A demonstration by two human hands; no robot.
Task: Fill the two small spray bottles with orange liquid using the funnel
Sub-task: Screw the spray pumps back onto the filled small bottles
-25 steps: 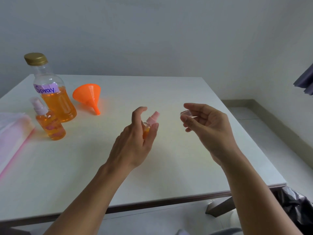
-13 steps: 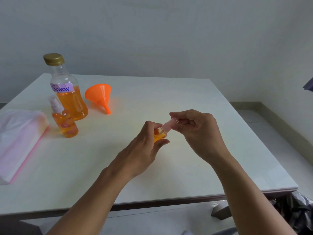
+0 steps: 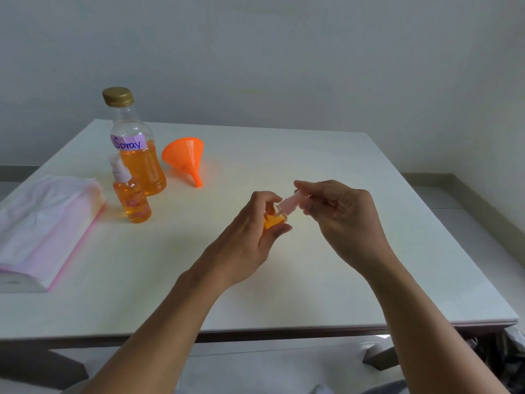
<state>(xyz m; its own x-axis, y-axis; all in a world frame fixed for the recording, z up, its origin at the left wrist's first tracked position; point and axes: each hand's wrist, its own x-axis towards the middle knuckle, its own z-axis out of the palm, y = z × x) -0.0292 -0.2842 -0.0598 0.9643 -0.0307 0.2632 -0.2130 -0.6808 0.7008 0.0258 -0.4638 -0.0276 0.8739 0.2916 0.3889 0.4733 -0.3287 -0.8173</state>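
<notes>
Hands were close together over the near-centre of the white counter (image 3: 312, 280), both forearms crossing its near edge.

Left grip (image 3: 250, 237): fingers and thumb curled round a small spray bottle (image 3: 273, 221), which was tilted with its neck toward the right. Orange liquid showed between thumb and fingers. The hand hid the base, so contact with the counter could not be told.

Right grip (image 3: 343, 220): thumb and fingertips pinched the pink spray top (image 3: 289, 204) at that bottle's neck. Whether the top was seated could not be told.

Second small spray bottle (image 3: 132, 200) stood upright at left rear with its white pump on and orange liquid up to its shoulder. It stood just in front of the large bottle (image 3: 139, 163); contact between the two could not be told. The large bottle was upright with its gold cap (image 3: 118, 96) on, and a purple label (image 3: 127, 142) read "Spray." Orange liquid reached about the label. Orange funnel (image 3: 184, 155) lay on its side just right of the large bottle, spout pointing toward the near side.

Pink-and-white folded packet (image 3: 42, 223) lay along the left edge.

Room: both hands were well apart from the funnel and the standing bottles, and well in from the near and right edges. The rear edge ran close to the grey wall (image 3: 284, 52). Beyond the right edge lay tiled floor (image 3: 468, 223). A dark bag (image 3: 505, 359) sat below the near right corner.
</notes>
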